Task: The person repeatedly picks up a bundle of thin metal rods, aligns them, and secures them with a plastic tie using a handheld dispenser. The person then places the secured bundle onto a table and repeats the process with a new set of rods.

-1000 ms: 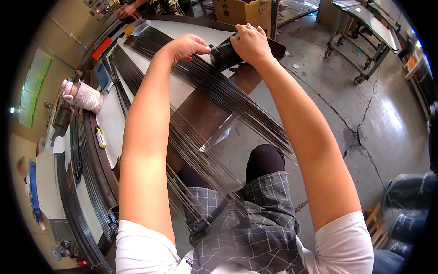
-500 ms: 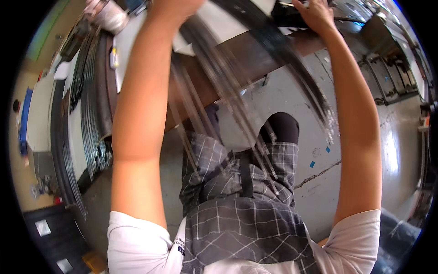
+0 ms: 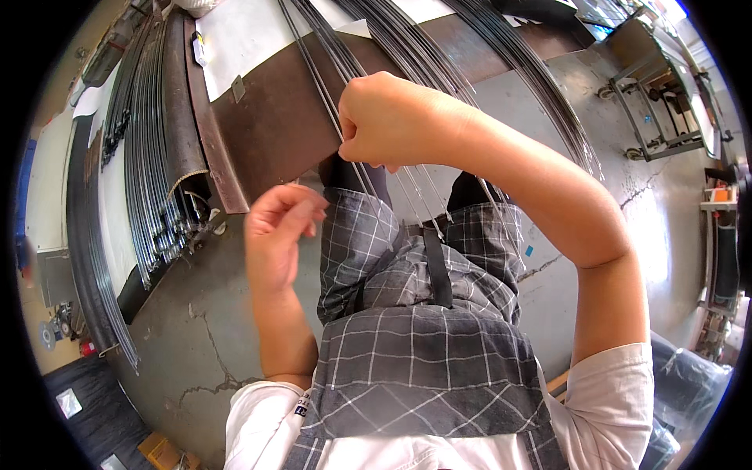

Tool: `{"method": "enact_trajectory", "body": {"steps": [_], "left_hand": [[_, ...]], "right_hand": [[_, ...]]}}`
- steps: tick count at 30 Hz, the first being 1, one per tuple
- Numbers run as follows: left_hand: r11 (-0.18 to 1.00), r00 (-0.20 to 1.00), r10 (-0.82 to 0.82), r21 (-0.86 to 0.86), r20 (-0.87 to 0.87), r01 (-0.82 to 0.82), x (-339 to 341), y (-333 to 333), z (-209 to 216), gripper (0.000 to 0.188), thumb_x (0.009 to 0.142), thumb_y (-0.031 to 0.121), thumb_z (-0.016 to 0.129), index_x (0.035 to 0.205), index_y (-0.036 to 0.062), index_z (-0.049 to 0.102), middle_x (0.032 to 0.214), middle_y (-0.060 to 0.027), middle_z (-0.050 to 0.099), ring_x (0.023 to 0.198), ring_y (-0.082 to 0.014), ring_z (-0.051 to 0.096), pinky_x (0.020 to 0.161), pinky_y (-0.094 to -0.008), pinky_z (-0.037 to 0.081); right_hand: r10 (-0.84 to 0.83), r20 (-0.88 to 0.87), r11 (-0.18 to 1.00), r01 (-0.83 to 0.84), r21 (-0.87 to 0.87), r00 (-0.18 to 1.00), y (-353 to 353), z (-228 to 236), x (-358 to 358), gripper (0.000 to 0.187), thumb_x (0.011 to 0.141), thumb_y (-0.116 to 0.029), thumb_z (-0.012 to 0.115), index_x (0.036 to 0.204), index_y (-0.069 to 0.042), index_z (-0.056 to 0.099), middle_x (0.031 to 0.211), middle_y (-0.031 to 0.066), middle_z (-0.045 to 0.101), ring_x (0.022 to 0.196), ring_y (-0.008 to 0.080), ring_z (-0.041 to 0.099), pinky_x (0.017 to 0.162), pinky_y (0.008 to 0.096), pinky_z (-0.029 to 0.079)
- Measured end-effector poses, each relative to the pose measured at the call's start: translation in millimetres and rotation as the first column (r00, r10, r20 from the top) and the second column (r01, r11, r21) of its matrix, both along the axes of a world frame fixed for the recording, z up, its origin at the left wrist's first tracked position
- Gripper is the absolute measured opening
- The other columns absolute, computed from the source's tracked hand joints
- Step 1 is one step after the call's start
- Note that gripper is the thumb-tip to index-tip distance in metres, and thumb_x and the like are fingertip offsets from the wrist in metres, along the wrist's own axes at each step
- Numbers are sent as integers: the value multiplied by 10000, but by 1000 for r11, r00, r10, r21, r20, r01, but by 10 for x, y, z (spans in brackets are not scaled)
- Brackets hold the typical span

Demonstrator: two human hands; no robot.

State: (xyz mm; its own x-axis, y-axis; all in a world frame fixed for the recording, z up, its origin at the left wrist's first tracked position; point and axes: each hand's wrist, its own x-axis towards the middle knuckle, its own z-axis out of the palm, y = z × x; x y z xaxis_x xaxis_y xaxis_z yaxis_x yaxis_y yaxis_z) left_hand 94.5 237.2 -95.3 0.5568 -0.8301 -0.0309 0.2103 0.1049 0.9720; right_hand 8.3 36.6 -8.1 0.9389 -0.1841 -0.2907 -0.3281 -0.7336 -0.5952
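Observation:
My right hand (image 3: 388,121) is closed at the near ends of some thin dark rods (image 3: 315,63), its fingers pinching around one or more of them; the hand itself hides how many. Shiny rod tips hang past the table edge, over my lap. More bundled rods (image 3: 423,47) lie beyond and to the right of this hand. My left hand (image 3: 282,223) is raised to the left of my lap, near the table's front corner. Its fingers are curled in with the thumb across them, and whatever they may hold is hidden.
A brown table edge (image 3: 266,129) with a white sheet (image 3: 247,43) lies ahead. To the left are several rod bundles (image 3: 145,180) and a curved dark profile (image 3: 184,117). A wheeled metal cart (image 3: 658,117) stands far right. The grey floor (image 3: 196,313) is cracked.
Both hands have come back toward me from the far side of the table. My right hand has crossed left onto the rods. The rods, blurred and swinging before, now lie nearly still.

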Motion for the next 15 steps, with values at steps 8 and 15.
{"method": "enact_trajectory", "body": {"steps": [8, 15], "left_hand": [[971, 963, -230, 35, -140, 237, -206, -296, -484, 101, 854, 138, 590, 849, 38, 605, 851, -45, 627, 712, -65, 537, 600, -188, 410], [933, 921, -353, 8, -167, 359, -261, -385, -575, 115, 828, 148, 623, 826, 36, 600, 811, -50, 614, 716, -84, 551, 608, -205, 426]], "right_hand": [[-85, -94, 989, 72, -132, 992, 125, -57, 93, 163, 676, -102, 530, 622, 31, 608, 555, 119, 611, 535, 187, 637, 533, 310, 512], [-198, -159, 977, 208, 47, 967, 79, -42, 59, 167, 694, -129, 534, 649, 14, 608, 601, 79, 627, 560, 162, 640, 522, 282, 498]]}}
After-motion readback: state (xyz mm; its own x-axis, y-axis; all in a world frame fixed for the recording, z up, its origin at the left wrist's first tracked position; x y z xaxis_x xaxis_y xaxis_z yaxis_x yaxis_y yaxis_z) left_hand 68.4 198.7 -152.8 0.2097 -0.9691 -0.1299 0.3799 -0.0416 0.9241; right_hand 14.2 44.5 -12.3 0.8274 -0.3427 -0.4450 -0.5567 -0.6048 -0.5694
